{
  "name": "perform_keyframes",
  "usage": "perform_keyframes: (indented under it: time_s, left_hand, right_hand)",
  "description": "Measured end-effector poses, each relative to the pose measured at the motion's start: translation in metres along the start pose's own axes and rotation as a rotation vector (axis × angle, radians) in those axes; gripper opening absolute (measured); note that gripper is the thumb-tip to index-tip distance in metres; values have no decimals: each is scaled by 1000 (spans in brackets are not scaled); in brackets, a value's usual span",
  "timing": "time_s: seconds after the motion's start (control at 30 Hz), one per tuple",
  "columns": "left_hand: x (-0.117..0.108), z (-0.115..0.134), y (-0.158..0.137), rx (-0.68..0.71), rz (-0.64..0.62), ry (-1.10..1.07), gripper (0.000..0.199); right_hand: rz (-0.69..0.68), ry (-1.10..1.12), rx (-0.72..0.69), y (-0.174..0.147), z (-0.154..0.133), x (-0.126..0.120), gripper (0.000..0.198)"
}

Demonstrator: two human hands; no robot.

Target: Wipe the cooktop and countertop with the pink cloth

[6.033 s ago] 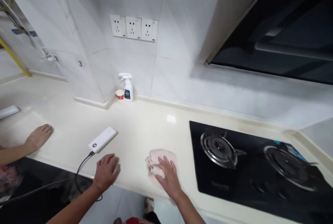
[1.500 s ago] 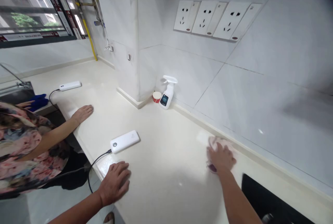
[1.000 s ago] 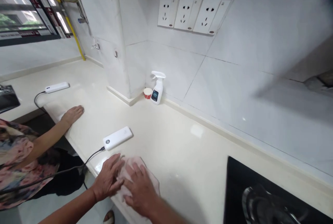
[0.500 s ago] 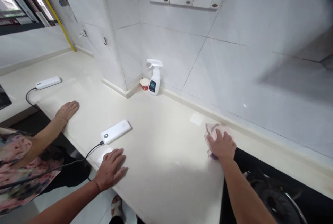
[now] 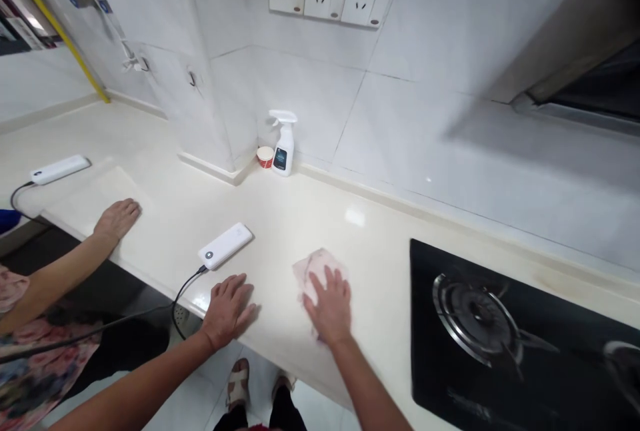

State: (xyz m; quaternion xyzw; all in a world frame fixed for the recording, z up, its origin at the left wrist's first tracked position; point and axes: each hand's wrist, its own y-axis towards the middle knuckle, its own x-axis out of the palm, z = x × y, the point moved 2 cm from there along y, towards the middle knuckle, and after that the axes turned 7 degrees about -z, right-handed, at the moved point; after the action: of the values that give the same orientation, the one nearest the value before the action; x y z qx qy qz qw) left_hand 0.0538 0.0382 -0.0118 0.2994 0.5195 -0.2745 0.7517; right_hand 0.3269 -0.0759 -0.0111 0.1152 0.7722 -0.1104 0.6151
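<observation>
Right hand (image 5: pixel 333 311), fingers spread flat, hides part of cloth (image 5: pixel 304 272) on counter (image 5: pixel 280 231), in from front and back edges. Room between it and hob (image 5: pixel 429 357), cut off at right. Left hand (image 5: pixel 225 314) loosely spread at front edge.

Left hand (image 5: pixel 229 309): palm down, fingers loosely bent and pointing up and away to the right, thumb out to the right, grasping nothing. Left forearm (image 5: pixel 150 377) bare, long diagonal in from bottom left, wrist close to straight. Right hand (image 5: pixel 329 305): palm down, fairly flat, fingers spread and pointing forward, thumb angled out left (fingertips slightly soft). Right forearm (image 5: pixel 367 384) bare, slants in from bottom right, wrist near straight. Hands well apart, arms uncrossed. Feet (image 5: pixel 239 377) partly visible below, between forearms.
</observation>
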Motion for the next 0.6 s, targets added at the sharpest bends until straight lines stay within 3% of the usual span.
perform_keyframes:
  time_s: [0.17, 0.27, 0.37, 0.47, 0.6]
  left_hand:
    - [-3, -4, 1, 31, 19, -148, 39]
    - [-5, -6, 1, 31, 44, -206, 37]
    - [-6, -6, 1, 43, 62, -208, 31]
    - [-5, -5, 2, 47, 70, -173, 27]
    - [-3, -3, 5, 67, 76, -115, 24]
  right_hand:
    - [-87, 214, -240, -49, -109, 17, 63]
    - [-128, 279, -348, -68, -132, 21, 64]
    - [-70, 271, -293, -85, -106, 22, 55]
    - [130, 170, -10, -114, -41, 23, 49]
    - [398, 18, 364, -187, 45, 28, 44]
